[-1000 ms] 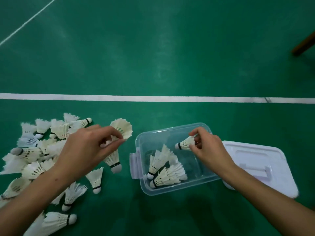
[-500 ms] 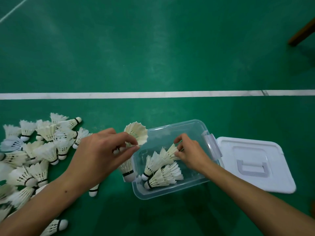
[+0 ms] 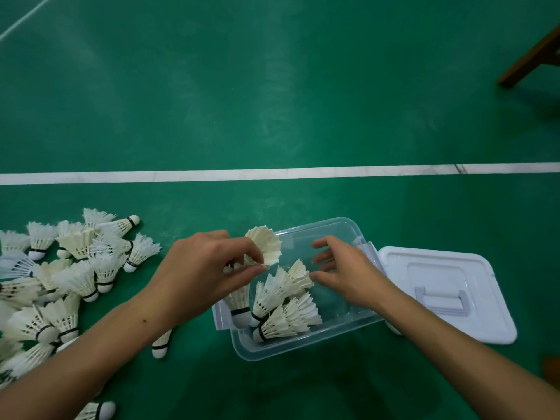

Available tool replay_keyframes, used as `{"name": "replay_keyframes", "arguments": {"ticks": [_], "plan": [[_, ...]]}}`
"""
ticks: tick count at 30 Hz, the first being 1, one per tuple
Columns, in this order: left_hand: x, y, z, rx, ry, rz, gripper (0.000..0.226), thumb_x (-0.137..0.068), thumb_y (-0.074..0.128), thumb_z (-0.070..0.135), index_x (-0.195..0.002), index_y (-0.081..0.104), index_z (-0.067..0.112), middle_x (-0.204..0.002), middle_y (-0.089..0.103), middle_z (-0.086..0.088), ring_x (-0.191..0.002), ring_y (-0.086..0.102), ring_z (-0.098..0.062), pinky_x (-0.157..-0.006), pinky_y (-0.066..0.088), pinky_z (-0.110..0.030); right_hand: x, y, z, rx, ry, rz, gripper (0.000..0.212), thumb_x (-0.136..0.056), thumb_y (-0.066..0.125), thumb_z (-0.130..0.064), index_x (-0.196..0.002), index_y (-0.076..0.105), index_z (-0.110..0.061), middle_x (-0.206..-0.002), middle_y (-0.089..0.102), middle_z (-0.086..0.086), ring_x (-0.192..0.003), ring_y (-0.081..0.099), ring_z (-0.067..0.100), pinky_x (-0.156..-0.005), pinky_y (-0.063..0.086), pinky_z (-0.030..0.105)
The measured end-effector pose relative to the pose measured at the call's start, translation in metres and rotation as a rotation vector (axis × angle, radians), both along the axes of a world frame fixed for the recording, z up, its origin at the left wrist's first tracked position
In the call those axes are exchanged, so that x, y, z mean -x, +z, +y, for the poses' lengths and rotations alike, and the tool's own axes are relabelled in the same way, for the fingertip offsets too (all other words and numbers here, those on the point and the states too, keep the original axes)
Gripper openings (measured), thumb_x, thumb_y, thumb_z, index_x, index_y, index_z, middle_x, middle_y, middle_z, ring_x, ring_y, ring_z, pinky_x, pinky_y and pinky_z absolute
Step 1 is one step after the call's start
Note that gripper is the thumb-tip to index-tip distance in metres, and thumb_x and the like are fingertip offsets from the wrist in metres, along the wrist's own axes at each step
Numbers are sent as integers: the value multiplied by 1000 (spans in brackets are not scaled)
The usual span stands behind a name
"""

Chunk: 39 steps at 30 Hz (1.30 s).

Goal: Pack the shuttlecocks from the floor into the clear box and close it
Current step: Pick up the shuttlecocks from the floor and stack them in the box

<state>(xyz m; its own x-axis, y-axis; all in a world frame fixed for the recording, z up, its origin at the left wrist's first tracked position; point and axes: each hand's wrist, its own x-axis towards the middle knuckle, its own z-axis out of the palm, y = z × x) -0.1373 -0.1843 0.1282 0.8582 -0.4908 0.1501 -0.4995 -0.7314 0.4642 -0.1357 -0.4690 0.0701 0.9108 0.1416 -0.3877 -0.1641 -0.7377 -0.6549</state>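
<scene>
A clear box [image 3: 306,350] sits on the green floor with several white shuttlecocks [image 3: 283,316] lying inside. My left hand [image 3: 206,271] hovers at the box's left rim, pinching a cream shuttlecock [image 3: 265,248] with its feathers up; a second shuttlecock [image 3: 239,307] hangs below the palm. My right hand [image 3: 345,272] is inside the box with its fingers spread and nothing in them, just right of the packed shuttlecocks. A pile of shuttlecocks [image 3: 69,268] covers the floor on the left. The white lid [image 3: 485,298] lies flat to the right of the box.
A white court line [image 3: 272,172] crosses the floor beyond the box. A brown wooden leg [image 3: 530,60] stands at the far right. One shuttlecock [image 3: 160,345] lies alone under my left forearm, and another shuttlecock [image 3: 97,412] rests near the bottom edge.
My right hand let go of its shuttlecock in the box and opened. My left hand carried its shuttlecocks rightward from the pile to the box's left rim.
</scene>
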Motion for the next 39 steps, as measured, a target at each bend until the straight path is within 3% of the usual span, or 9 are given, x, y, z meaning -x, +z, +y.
{"name": "replay_keyframes", "arguments": {"ticks": [5, 9, 14, 18, 20, 24, 30, 36, 39], "plan": [[-17, -2, -24, 16, -105, 72, 28, -92, 60, 63, -96, 74, 40, -73, 56, 25, -68, 53, 10, -59, 52, -30, 21, 55, -2, -276, -66, -256, 41, -84, 87, -15, -118, 68, -29, -109, 75, -15, -102, 72, 5, -89, 60, 27], [-26, -9, -44, 18, -201, 134, 14, -91, 72, 53, -97, 74, 40, -75, 55, 25, -68, 56, 7, -63, 54, -30, 24, 56, 9, -102, 143, -440, 45, -84, 87, -25, -124, 66, -29, -113, 71, -22, -112, 64, 2, -97, 55, 29], [-30, -17, -54, 2, -208, 97, 18, -91, 69, 55, -101, 74, 40, -75, 54, 24, -64, 53, 8, -59, 46, -21, 24, 42, 9, 79, 167, -526, 41, -86, 84, -28, -124, 69, -25, -103, 74, -20, -106, 57, 3, -89, 55, 32], [-26, -27, -61, -14, -142, 129, 45, -93, 66, 56, -132, 52, 38, -67, 53, 23, -56, 50, 5, -55, 39, -20, 25, 33, -3, 148, 113, -550, 32, -91, 78, -26, -122, 69, -26, -103, 72, -18, -106, 58, 4, -90, 55, 31], [-25, -33, -63, -80, -110, 188, 48, -96, 66, 55, -135, 43, 37, -71, 54, 21, -61, 52, 0, -58, 41, -24, 25, 27, -12, 196, 53, -575, 27, -92, 77, -24, -118, 68, -25, -100, 71, -18, -102, 62, 8, -87, 56, 36], [-23, -49, -70, -271, -88, 242, 43, -99, 65, 48, -136, 45, 36, -97, 68, 13, -90, 63, -13, -79, 55, -36, 30, 16, -15, 254, -56, -570, 25, -92, 74, -21, -116, 68, -23, -97, 72, -13, -89, 68, 14, -76, 60, 41], [-26, -89, -96, -387, 87, 301, 65, -88, 75, 59, -138, 53, 23, -116, 71, -1, -106, 67, -23, -88, 58, -41, 33, 6, -7, 371, -93, -496, 23, -95, 70, -25, -118, 65, -25, -98, 72, -10, -82, 67, 15, -70, 58, 36], [-30, -112, -101, -534, 188, 372, 59, -80, 74, 73, -102, 58, 21, -95, 67, 1, -86, 66, -22, -76, 58, -37, 32, 0, -1, 436, -80, -436, 20, -97, 67, -22, -117, 65, -23, -100, 71, -7, -81, 67, 19, -67, 56, 36], [-32, -115, -97, -578, 186, 384, 59, -80, 73, 73, -112, 64, 25, -99, 70, 3, -89, 68, -19, -72, 51, -32, 26, -6, 3, 432, -59, -400, 19, -102, 62, -20, -120, 64, -20, -103, 72, -5, -85, 66, 19, -72, 57, 36]]}}
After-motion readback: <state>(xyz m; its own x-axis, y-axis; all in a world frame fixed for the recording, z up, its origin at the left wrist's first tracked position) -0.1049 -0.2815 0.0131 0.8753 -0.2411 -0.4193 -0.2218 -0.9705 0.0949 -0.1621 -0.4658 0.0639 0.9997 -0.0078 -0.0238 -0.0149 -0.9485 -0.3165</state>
